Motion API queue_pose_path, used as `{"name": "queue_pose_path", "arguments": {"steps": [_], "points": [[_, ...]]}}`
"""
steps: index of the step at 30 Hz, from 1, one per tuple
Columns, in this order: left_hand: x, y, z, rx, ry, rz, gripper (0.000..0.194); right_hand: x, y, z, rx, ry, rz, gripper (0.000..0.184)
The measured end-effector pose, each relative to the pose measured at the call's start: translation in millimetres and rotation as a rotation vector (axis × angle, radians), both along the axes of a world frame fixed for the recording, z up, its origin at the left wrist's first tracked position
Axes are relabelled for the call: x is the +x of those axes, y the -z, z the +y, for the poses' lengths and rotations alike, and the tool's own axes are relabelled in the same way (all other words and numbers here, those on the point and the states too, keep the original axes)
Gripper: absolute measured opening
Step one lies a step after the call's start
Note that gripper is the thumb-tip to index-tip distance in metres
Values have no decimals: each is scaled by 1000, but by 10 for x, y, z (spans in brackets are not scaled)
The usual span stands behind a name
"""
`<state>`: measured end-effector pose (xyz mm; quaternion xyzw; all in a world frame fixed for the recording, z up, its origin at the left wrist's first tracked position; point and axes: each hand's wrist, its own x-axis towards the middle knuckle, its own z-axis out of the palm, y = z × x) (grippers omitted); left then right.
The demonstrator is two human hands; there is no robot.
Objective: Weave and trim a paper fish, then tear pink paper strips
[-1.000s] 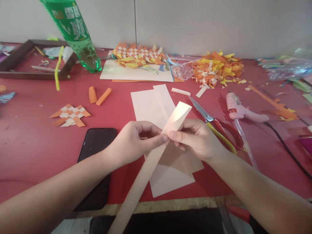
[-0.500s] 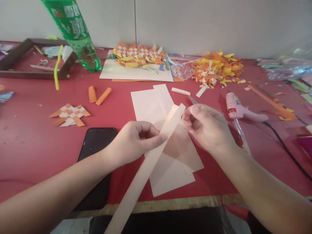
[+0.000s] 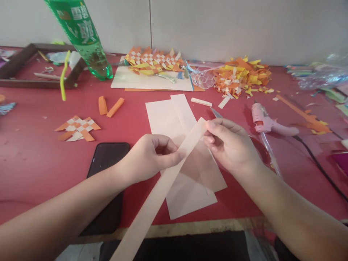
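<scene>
A long white paper strip (image 3: 154,203) runs slantwise from the bottom edge up to the middle of the view. My left hand (image 3: 152,157) pinches it between thumb and fingers partway along. At the strip's upper end, my right hand (image 3: 231,139) has its thumb and finger closed on the tip. Beneath the strip lie white paper sheets (image 3: 187,206), partly overlapping. Scissors (image 3: 216,112) lie behind my right hand, mostly hidden, with only a blade showing. Left of the sheets sits a woven orange and white paper fish (image 3: 78,127), near two folded orange strips (image 3: 115,107).
A black phone (image 3: 106,210) lies under my left forearm. To the right is a pink glue gun (image 3: 269,121) with its cable. Behind stand a green bottle (image 3: 87,40), several woven paper fish (image 3: 154,59) and a pile of paper scraps (image 3: 240,76). A dark frame (image 3: 27,84) is far left.
My right hand has moved slightly left and taken the upper end of the strip. The folded-looking flap at that end no longer shows apart. My left hand has barely moved.
</scene>
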<state>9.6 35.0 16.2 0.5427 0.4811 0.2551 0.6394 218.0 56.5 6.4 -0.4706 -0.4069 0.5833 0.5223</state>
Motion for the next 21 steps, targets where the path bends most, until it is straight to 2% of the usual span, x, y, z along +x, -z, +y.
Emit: {"name": "queue_pose_path", "arguments": {"steps": [4,7,10,13,18,19,21], "points": [[10,22,16,-73,-152,-138,26,15,-23,50,50,134,43,19],[5,48,42,-87,-331,-318,19,20,-2,50,27,98,-15,20],[-3,56,61,-108,-424,-384,18,22,29,34,12,37,-49,22],[0,47,54,-182,-379,-351,19,28,40,9,-1,-35,-49,21],[23,24,18,-255,-150,-295,19,-1,-4,-76,-4,-346,-239,21],[27,22,15,-250,-130,-289,18,-11,-19,-94,6,-383,-296,19],[29,25,16,-219,-174,-296,18,-25,-48,-119,20,-415,-371,16]]}}
